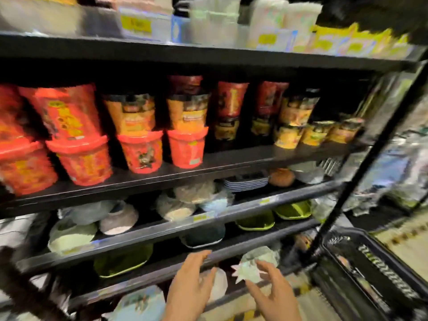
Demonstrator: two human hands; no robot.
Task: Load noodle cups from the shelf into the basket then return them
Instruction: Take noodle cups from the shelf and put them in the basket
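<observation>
While the whole head view is smearing with motion blur, we are noting the noodle cups (141, 151) standing on the middle board of the black shelf (208, 163): red tubs in front on the left, taller orange-and-black cups stacked on them, dark red cups behind, and small yellow cups (288, 136) toward the right end. Their print is not reading at all. The basket (342, 242), black with slotted walls, is sitting at lower right, cut off by the frame edge; we cannot make out its contents. Both hands are reaching at the lower shelves, fingers spread, each grip released and holding nothing: the left hand (192, 283) beside the right hand (275, 290). Between them a pale crinkled packet (246, 272) is showing, too blurred to identify. Wrists are running out of frame.
</observation>
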